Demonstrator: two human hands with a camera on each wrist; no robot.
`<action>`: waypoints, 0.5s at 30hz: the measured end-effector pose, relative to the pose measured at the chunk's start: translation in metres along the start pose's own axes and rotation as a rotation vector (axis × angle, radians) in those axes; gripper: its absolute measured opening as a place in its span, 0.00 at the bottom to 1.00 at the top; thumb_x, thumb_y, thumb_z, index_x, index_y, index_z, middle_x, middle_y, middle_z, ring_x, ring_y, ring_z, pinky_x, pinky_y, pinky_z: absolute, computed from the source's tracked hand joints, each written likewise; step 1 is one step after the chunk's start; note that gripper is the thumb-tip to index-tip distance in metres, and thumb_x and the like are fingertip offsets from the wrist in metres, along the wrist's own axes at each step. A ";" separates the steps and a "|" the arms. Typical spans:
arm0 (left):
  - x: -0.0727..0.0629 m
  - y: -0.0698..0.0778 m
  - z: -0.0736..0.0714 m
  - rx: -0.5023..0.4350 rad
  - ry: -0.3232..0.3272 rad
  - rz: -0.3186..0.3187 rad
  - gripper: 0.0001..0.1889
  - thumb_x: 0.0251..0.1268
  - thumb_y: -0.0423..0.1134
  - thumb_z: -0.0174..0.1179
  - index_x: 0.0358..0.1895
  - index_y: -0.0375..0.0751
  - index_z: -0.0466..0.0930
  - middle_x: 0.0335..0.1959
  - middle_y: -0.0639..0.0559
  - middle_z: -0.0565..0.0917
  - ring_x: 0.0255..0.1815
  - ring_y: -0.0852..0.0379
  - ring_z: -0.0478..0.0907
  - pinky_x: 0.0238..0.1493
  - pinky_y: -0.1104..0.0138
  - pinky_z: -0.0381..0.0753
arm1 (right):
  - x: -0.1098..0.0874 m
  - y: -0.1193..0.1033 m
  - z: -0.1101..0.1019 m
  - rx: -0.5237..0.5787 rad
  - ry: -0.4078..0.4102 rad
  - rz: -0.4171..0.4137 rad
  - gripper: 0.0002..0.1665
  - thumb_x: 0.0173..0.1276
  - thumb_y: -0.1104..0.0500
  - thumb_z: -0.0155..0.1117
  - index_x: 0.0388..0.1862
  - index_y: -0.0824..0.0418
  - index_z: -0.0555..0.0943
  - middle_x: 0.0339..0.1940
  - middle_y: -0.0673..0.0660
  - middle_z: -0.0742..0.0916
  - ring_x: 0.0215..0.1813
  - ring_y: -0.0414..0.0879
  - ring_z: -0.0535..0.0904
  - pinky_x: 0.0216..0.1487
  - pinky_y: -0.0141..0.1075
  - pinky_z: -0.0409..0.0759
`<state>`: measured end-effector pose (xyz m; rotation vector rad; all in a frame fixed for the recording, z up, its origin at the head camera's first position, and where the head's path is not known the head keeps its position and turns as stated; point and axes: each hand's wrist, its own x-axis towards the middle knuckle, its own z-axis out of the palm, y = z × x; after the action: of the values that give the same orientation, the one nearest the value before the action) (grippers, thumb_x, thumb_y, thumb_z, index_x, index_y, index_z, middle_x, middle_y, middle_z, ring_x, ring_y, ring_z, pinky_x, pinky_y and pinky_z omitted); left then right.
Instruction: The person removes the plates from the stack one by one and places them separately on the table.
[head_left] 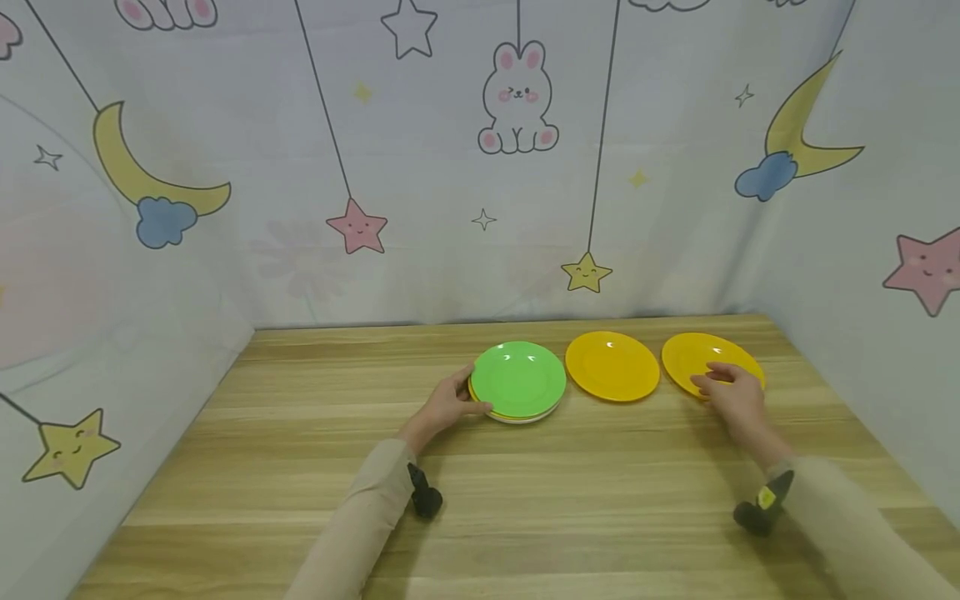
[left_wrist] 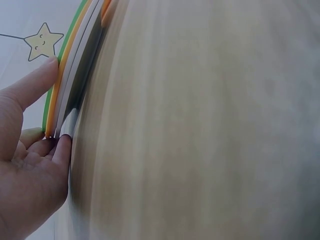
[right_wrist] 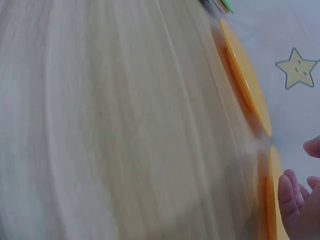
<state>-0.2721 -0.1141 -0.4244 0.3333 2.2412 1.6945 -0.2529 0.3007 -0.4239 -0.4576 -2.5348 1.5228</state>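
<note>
A green plate (head_left: 519,379) tops a stack, with yellow-orange and white rims (left_wrist: 64,95) showing under it. My left hand (head_left: 448,403) grips the stack at its left side. In the left wrist view the thumb lies at the upper rim and the fingers curl at the lower edge. To the right are two yellow-orange plates, a middle one (head_left: 612,367) and a far-right one (head_left: 693,354). My right hand (head_left: 733,402) hovers over the front of the far-right plate, fingers loosely bent and holding nothing; thumb and fingers stand apart in the right wrist view.
All the plates rest toward the back of a wood-grain table (head_left: 570,508). Behind and at both sides hangs a pale cloth (head_left: 450,275) printed with stars, moons and a rabbit. Each wrist wears a small black camera, such as the left one (head_left: 426,498).
</note>
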 end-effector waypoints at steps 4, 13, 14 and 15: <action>0.000 0.000 0.000 0.003 0.002 0.001 0.45 0.53 0.28 0.63 0.69 0.26 0.41 0.70 0.34 0.45 0.69 0.43 0.50 0.67 0.59 0.58 | 0.002 -0.008 0.009 -0.020 -0.047 -0.026 0.34 0.63 0.52 0.58 0.61 0.73 0.65 0.55 0.70 0.73 0.27 0.25 0.73 0.30 0.23 0.79; 0.016 -0.021 -0.002 0.014 0.024 -0.006 0.48 0.50 0.31 0.66 0.69 0.29 0.42 0.71 0.37 0.47 0.69 0.45 0.53 0.66 0.59 0.60 | -0.002 -0.031 0.032 -0.011 -0.176 -0.093 0.36 0.64 0.51 0.58 0.62 0.75 0.63 0.55 0.71 0.73 0.34 0.34 0.78 0.37 0.29 0.82; 0.018 -0.025 -0.002 0.010 0.027 -0.012 0.48 0.50 0.31 0.66 0.70 0.31 0.42 0.71 0.38 0.47 0.69 0.46 0.53 0.66 0.60 0.60 | -0.003 -0.033 0.035 -0.009 -0.191 -0.097 0.37 0.64 0.51 0.59 0.62 0.75 0.63 0.55 0.71 0.73 0.35 0.36 0.79 0.38 0.30 0.82; 0.019 -0.027 -0.002 0.010 0.031 -0.013 0.48 0.50 0.32 0.66 0.70 0.32 0.42 0.71 0.39 0.47 0.69 0.47 0.53 0.66 0.61 0.60 | -0.003 -0.036 0.038 -0.008 -0.205 -0.100 0.37 0.64 0.51 0.59 0.63 0.75 0.62 0.55 0.71 0.73 0.36 0.37 0.79 0.39 0.31 0.82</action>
<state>-0.2902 -0.1160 -0.4519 0.2961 2.2703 1.6938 -0.2668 0.2521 -0.4104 -0.1798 -2.6692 1.5984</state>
